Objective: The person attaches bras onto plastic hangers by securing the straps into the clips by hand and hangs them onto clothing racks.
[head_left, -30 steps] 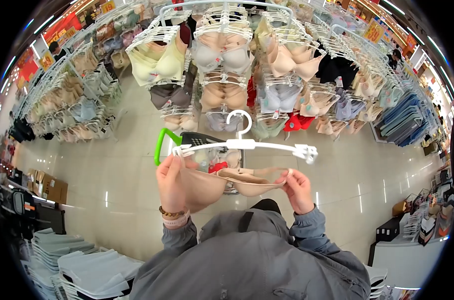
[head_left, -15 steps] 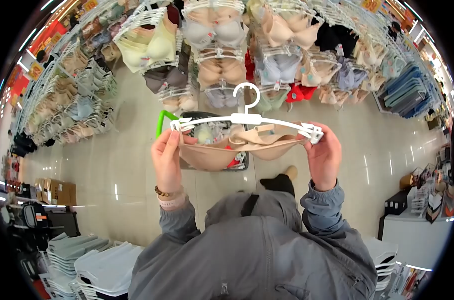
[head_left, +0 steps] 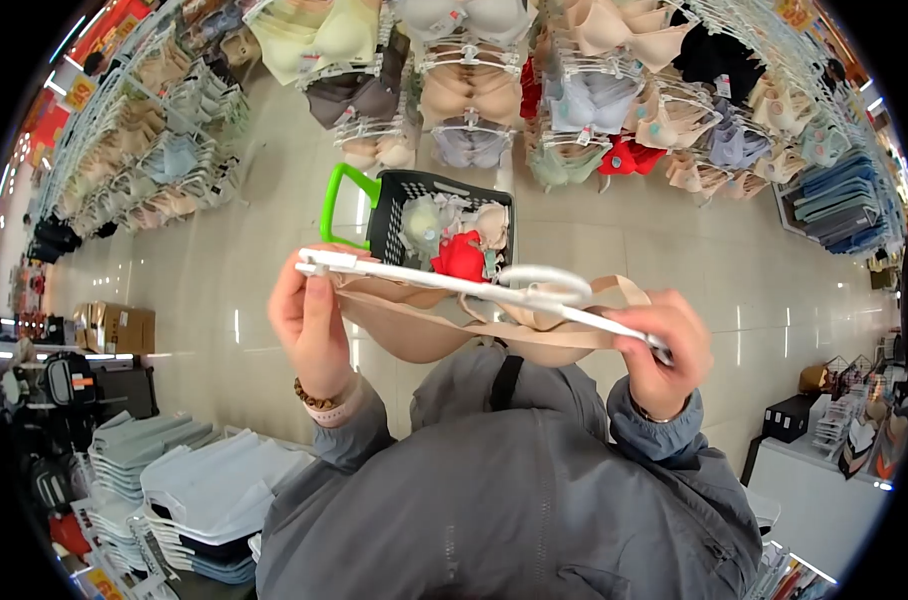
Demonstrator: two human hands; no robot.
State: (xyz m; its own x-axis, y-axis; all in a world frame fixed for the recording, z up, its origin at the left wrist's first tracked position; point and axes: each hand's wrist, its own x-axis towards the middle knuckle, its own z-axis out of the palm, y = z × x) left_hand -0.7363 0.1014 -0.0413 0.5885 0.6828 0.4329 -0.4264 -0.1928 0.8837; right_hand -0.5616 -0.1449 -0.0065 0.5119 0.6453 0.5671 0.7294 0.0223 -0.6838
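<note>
A beige bra (head_left: 404, 332) hangs from a white plastic hanger (head_left: 424, 278) in front of my torso. At the hanger's left end, my left hand (head_left: 314, 325) is closed, thumb and fingers pinching near the clip. My right hand (head_left: 671, 350) grips the lower right end, where a strap edge of the bra also lies against the fingers. The hanger slopes down to the right, and its hook (head_left: 549, 280) is tipped over toward the right. The right clip is mostly hidden by my fingers.
Just beyond the hanger stands a dark shopping basket (head_left: 386, 222) with a green handle (head_left: 331, 205), holding a red garment (head_left: 461, 256) and other bras. Racks of bras (head_left: 469, 95) line the far side. Folded light garments (head_left: 214, 480) lie at lower left; a cardboard box (head_left: 119, 330) sits left.
The hanger has tilted, its right end dropping and its hook tipping from upright to sideways. Both hands have moved lower and apart, and more of the basket shows.
</note>
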